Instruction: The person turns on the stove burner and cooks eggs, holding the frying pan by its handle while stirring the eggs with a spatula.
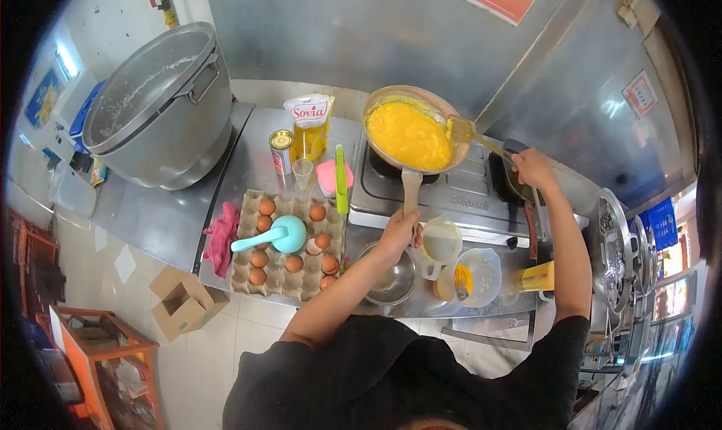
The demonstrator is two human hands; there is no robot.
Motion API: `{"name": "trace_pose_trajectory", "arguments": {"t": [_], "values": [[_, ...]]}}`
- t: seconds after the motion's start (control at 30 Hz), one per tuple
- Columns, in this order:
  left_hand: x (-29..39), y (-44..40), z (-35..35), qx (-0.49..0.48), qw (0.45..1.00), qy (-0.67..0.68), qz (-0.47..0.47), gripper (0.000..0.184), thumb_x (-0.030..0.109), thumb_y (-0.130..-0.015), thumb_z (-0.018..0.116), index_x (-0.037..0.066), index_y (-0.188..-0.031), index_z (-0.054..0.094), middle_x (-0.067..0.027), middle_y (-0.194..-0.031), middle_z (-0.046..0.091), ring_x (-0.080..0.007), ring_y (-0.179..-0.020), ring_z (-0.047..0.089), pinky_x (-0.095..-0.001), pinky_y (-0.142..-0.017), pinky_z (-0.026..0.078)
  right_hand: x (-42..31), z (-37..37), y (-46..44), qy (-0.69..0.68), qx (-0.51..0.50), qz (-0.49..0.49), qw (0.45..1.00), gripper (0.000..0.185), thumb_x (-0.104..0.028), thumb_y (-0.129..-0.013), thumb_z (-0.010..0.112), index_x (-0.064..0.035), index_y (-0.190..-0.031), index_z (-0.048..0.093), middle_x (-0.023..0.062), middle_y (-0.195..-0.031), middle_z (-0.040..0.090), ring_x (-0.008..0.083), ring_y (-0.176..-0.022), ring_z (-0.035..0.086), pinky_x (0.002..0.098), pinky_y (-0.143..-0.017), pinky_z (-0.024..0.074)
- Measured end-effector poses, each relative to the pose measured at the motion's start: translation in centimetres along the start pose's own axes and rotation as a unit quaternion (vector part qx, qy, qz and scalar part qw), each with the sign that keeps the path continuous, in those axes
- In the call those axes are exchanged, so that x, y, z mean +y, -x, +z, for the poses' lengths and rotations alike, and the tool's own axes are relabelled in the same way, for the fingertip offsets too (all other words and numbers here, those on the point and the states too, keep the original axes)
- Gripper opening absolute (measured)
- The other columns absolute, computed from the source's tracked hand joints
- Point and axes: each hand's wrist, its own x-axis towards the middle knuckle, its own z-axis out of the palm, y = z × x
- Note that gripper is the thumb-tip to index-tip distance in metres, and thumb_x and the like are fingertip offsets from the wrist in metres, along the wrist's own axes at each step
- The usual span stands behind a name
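My left hand point(399, 237) is wrapped round the handle of a frying pan point(374, 101), which sits over the stove point(466, 212). Yellow scrambled egg point(410, 135) covers much of the pan's bottom. In my right hand point(532, 168) is the handle of a spatula point(460, 130); its egg-smeared blade touches the pan's right side. Just below my left hand stand a clear measuring jug point(441, 242) and a metal bowl point(392, 283). A second pan point(513, 176) with a dark rim lies on the stove beneath my right hand.
An egg tray point(248, 273) holding several eggs and a turquoise ladle point(284, 235) is at left. Behind it stand a can point(282, 150), an oil pouch point(312, 133) and a pink sponge point(327, 176). A large pot point(169, 121) occupies the far left; a plastic bowl point(487, 276) lies right.
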Motion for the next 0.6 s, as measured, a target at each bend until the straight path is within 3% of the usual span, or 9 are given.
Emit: {"name": "trace_pose_trajectory", "arguments": {"t": [0.03, 0.1, 0.2, 0.23, 0.3, 0.43, 0.5, 0.6], "values": [[-0.1, -0.1, -0.1, -0.004, 1.000, 0.001, -0.002, 0.017, 0.025, -0.091, 0.045, 0.008, -0.093, 0.042, -0.0033, -0.066, 0.049, -0.0143, -0.051, 0.048, -0.0279, -0.046, 0.039, 0.9, 0.9, -1.4, 0.002, 0.001, 0.000, 1.000, 0.042, -0.033, -0.088, 0.047, 0.0018, -0.071, 0.063, 0.0220, -0.075, 0.062, 0.0375, -0.072, 0.060, 0.0450, -0.069, 0.0458], [-0.3, -0.1, -0.2, -0.003, 1.000, 0.009, -0.005, 0.017, 0.025, -0.091, 0.045, 0.008, -0.093, 0.042, -0.0033, -0.066, 0.049, -0.0142, -0.051, 0.048, -0.0278, -0.046, 0.039, 2.9, 3.9, -4.7, 0.228, 0.107, -0.180, 0.951, 0.038, -0.031, -0.087, 0.049, 0.0006, -0.071, 0.063, 0.0207, -0.071, 0.062, 0.0365, -0.070, 0.060, 0.0432, -0.067, 0.0461], [0.0, -0.1, 0.0, 0.011, 1.000, 0.005, -0.006, 0.016, 0.025, -0.092, 0.045, 0.009, -0.093, 0.042, -0.0032, -0.066, 0.049, -0.0136, -0.052, 0.049, -0.0274, -0.046, 0.039, 2.7, 6.5, -10.0, 0.261, 0.124, -0.167, 0.943, 0.038, -0.030, -0.087, 0.048, -0.0006, -0.068, 0.063, 0.0213, -0.070, 0.062, 0.0359, -0.072, 0.060, 0.0425, -0.067, 0.0460], [0.0, -0.2, -0.1, 0.011, 1.000, 0.004, -0.013, 0.017, 0.024, -0.092, 0.045, 0.008, -0.093, 0.041, -0.0031, -0.066, 0.049, -0.0134, -0.051, 0.048, -0.0275, -0.045, 0.039, 2.1, 6.5, -11.2, 0.264, 0.122, -0.172, 0.941, 0.038, -0.030, -0.087, 0.048, -0.0006, -0.068, 0.063, 0.0213, -0.070, 0.062, 0.0359, -0.072, 0.060, 0.0425, -0.067, 0.0460], [0.1, -0.1, -0.2, 0.018, 1.000, 0.012, -0.018, 0.017, 0.024, -0.092, 0.045, 0.008, -0.093, 0.041, -0.0031, -0.065, 0.049, -0.0132, -0.050, 0.048, -0.0276, -0.044, 0.039, -0.4, 6.7, -12.8, 0.088, 0.085, -0.048, 0.991, 0.040, -0.031, -0.086, 0.047, -0.0010, -0.064, 0.063, 0.0228, -0.073, 0.061, 0.0358, -0.076, 0.060, 0.0439, -0.069, 0.0454], [0.2, -0.2, -0.3, 0.000, 1.000, -0.015, -0.012, 0.017, 0.024, -0.092, 0.044, 0.007, -0.093, 0.039, -0.0031, -0.064, 0.048, -0.0132, -0.046, 0.048, -0.0280, -0.042, 0.039, -4.6, 6.0, -13.4, 0.113, 0.111, -0.147, 0.976, 0.042, -0.030, -0.086, 0.045, -0.0010, -0.062, 0.063, 0.0231, -0.071, 0.060, 0.0372, -0.074, 0.060, 0.0448, -0.070, 0.0449], [0.3, -0.1, -0.4, -0.002, 1.000, -0.005, -0.013, 0.017, 0.023, -0.092, 0.043, 0.007, -0.093, 0.039, -0.0032, -0.063, 0.047, -0.0133, -0.045, 0.048, -0.0279, -0.041, 0.038, -7.3, 4.8, -12.3, 0.126, 0.018, -0.136, 0.983, 0.039, -0.026, -0.087, 0.041, 0.0055, -0.082, 0.063, 0.0285, -0.089, 0.059, 0.0424, -0.087, 0.057, 0.0483, -0.081, 0.0444], [0.5, -0.1, -0.5, -0.016, 1.000, -0.020, -0.010, 0.017, 0.022, -0.092, 0.042, 0.006, -0.092, 0.038, -0.0031, -0.062, 0.047, -0.0134, -0.046, 0.048, -0.0281, -0.042, 0.039, -9.5, 5.5, -11.0, 0.097, 0.037, -0.120, 0.987, 0.038, -0.025, -0.087, 0.041, 0.0035, -0.081, 0.065, 0.0271, -0.090, 0.060, 0.0415, -0.087, 0.058, 0.0476, -0.081, 0.0446]]}}
